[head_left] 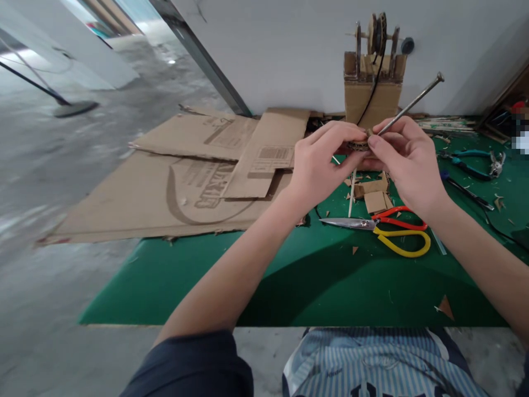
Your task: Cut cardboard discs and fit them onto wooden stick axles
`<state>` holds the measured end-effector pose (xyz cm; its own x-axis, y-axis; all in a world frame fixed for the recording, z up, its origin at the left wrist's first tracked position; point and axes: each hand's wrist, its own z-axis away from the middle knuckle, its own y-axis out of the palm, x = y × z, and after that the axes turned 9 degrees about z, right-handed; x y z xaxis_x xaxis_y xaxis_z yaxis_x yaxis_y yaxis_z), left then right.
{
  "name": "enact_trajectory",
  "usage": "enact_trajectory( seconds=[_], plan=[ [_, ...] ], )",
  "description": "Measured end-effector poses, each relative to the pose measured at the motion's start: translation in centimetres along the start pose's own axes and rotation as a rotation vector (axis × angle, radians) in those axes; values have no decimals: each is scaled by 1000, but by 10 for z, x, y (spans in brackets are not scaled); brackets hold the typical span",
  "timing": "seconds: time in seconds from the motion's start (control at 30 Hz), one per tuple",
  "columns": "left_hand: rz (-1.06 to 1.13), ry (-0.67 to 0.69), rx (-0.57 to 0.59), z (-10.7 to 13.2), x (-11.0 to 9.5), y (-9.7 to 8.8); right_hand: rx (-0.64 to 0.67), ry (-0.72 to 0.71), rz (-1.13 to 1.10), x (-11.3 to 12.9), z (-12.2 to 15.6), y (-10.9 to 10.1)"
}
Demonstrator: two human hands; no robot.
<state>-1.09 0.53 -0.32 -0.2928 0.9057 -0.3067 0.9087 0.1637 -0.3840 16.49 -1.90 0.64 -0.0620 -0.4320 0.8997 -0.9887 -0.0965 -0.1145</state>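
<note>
My left hand (326,157) is closed on a small layered cardboard disc (359,144), pinching it from the left. A long metal nail (413,105) slants up to the right out of my right hand (409,160), its flat head at the upper end. The right thumb and fingertips also press on the disc, and fingers partly hide it. Just behind the hands stands a cardboard stand (367,96) carrying a cardboard pulley wheel (378,34) on a thin stick axle, with a black cord (372,94) hanging from it. Scissors (380,227) with red and yellow handles lie below the hands.
Large flat cardboard sheets (198,187) cover the left of the green table (185,281) and overhang its edge. Cardboard scraps (375,196) lie beneath my hands. Teal-handled pliers (475,164) and a blue-ended tool (467,190) rest on the right. A white wall (268,60) rises behind.
</note>
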Motion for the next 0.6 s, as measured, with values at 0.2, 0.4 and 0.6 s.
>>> enact_trajectory(
  seconds=[0.2,0.4,0.6],
  plan=[
    [16,18,0,0,0,2,45,27,-32,1,-2,-3],
    [36,13,-17,3,1,4,49,31,-16,2,-1,-3],
    [29,3,24,-1,0,0,89,58,9,10,-3,-11]
  ],
)
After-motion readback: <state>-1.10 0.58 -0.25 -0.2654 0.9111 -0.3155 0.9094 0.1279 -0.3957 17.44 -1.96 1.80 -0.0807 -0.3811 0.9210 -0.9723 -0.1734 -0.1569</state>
